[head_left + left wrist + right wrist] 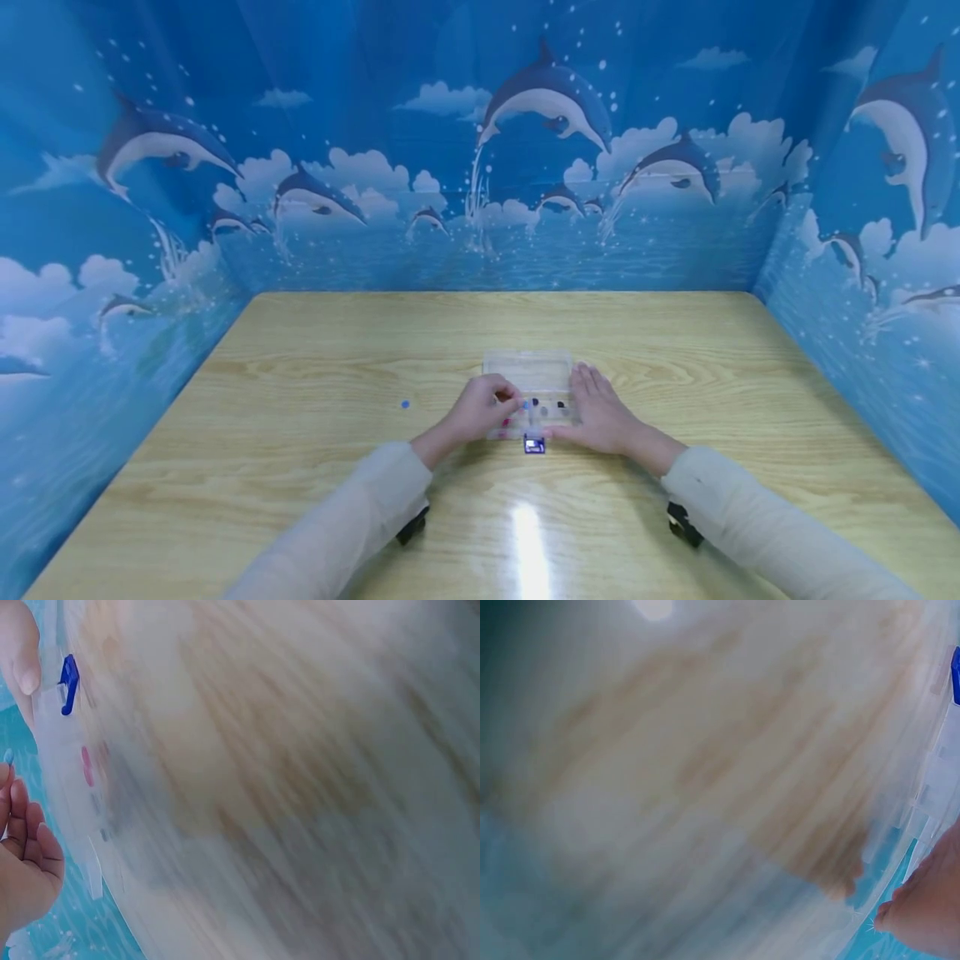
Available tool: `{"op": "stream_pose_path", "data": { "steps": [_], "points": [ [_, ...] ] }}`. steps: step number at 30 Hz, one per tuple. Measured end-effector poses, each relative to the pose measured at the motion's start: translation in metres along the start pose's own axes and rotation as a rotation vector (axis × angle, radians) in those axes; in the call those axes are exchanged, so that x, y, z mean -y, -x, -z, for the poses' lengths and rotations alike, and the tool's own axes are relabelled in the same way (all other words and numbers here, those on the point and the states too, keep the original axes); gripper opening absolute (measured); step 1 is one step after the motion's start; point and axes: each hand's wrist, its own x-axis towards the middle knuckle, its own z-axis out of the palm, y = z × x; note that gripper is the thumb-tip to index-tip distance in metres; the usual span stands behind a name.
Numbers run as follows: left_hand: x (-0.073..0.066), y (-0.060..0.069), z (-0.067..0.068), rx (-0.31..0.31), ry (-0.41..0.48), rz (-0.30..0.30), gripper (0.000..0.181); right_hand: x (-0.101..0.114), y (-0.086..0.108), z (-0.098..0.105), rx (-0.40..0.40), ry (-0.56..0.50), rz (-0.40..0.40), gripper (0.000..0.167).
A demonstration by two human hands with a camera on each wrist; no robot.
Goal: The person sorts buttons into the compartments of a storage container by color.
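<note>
A clear plastic case (pixel 528 367) lies with its lid raised at the back and compartments toward the person. My left hand (pixel 480 407) is over its left side. Between thumb and fingertip it pinches a small light blue piece (pixel 9 756). Spread along the case's right side, my right hand (pixel 602 414) touches the edge with its fingers extended. At the front edge is a dark blue latch (pixel 534 445). Inside the compartments are a red piece (pixel 506 422) and a black piece (pixel 561 404), with other small bits partly hidden by the left hand.
A small blue disc (pixel 405 404) lies on the wood-grain table (pixel 322 500), left of the case. Blue dolphin-print curtains (pixel 390 233) hang around the table's back and sides.
</note>
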Motion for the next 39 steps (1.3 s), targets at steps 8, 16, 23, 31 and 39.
{"op": "stream_pose_path", "data": {
  "steps": [8,16,23,31,39],
  "points": [
    [-0.003,-0.005,-0.009,0.019,0.004,-0.013,0.010,-0.001,-0.001,0.001,-0.001,-0.006,-0.005,0.111],
    [-0.006,-0.010,-0.018,0.015,-0.019,-0.059,0.010,-0.001,-0.001,-0.001,0.001,-0.023,-0.003,0.112],
    [-0.009,-0.013,-0.024,0.029,-0.087,-0.068,0.010,-0.001,0.000,-0.002,-0.012,-0.024,0.006,0.111],
    [-0.014,-0.016,-0.030,0.061,-0.152,-0.080,0.009,-0.001,0.000,-0.001,-0.021,-0.016,0.008,0.112],
    [-0.015,-0.019,-0.034,0.050,-0.200,-0.139,0.010,-0.001,0.000,0.000,-0.019,-0.011,0.008,0.111]
  ]
}}
